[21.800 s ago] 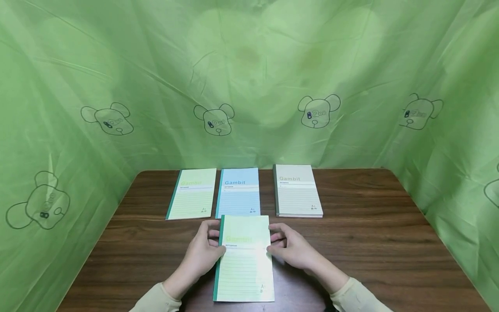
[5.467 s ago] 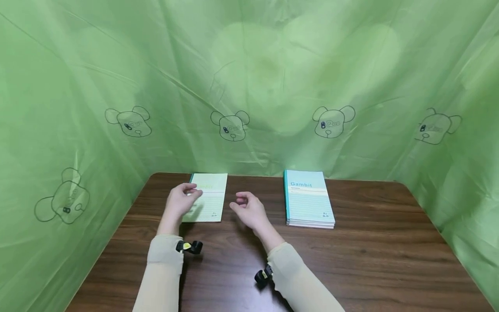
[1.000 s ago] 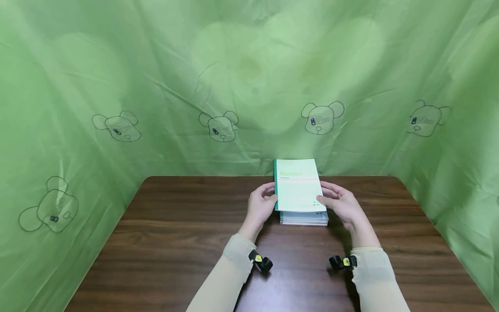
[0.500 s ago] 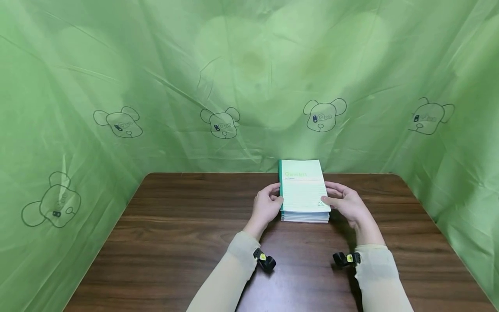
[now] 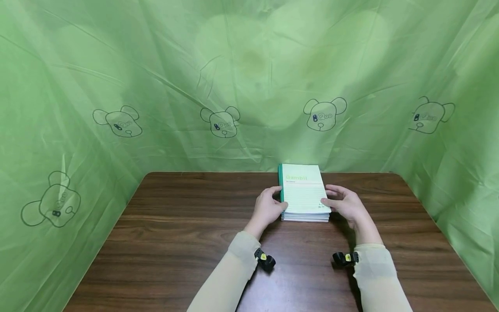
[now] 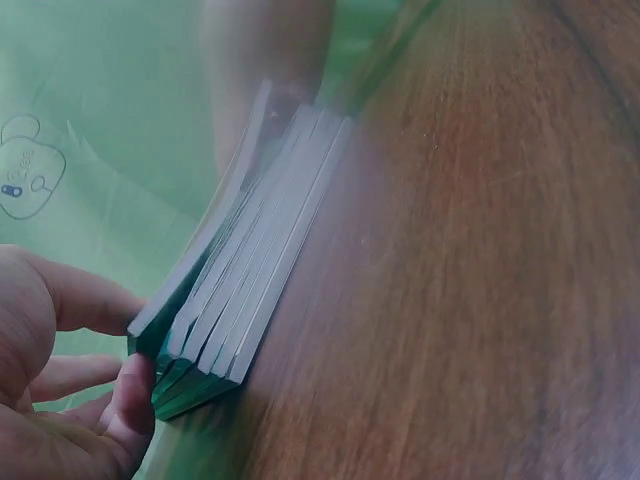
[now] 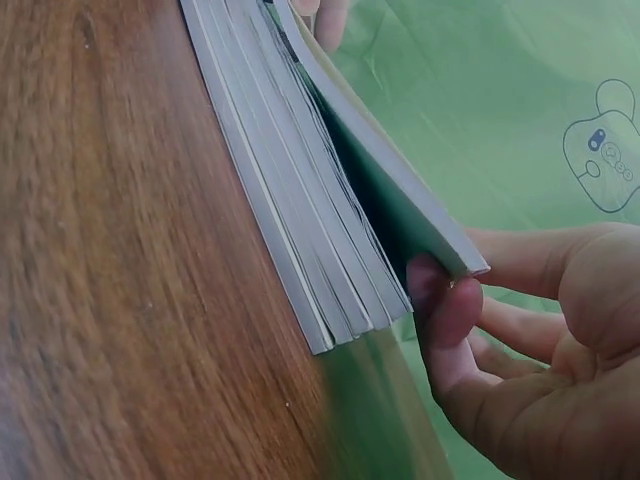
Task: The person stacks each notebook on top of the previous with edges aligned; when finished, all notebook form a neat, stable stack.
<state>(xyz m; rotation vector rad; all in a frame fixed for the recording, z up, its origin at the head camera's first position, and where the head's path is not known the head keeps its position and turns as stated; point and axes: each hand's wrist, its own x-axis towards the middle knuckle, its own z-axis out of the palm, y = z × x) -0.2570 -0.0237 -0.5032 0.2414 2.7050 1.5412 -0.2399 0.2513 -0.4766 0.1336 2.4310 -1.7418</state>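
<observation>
In the head view a pale green notebook (image 5: pixel 302 188) with a dark green spine tops the stack of notebooks (image 5: pixel 305 217) at the table's far side. My left hand (image 5: pixel 267 209) grips its spine side, thumb over the cover. My right hand (image 5: pixel 348 206) pinches its right edge near the lower corner. Both wrist views show a wedge-shaped gap under the top notebook (image 7: pixel 385 150); the notebooks below (image 6: pixel 255 230) lie flat together. In the right wrist view, fingertips (image 7: pixel 455 310) reach beneath the raised corner.
The brown wooden table (image 5: pixel 187 242) spreads to the left, right and front of the stack. A green curtain (image 5: pixel 249 78) with bear-face drawings hangs right behind the far edge and along both sides. Black wrist cameras (image 5: pixel 265 261) hang by the cuffs.
Over the last second the pale green notebook has come down onto the stack and lined up closer with it. Earlier it lay apart at the left; the notebooks were then in separate places.
</observation>
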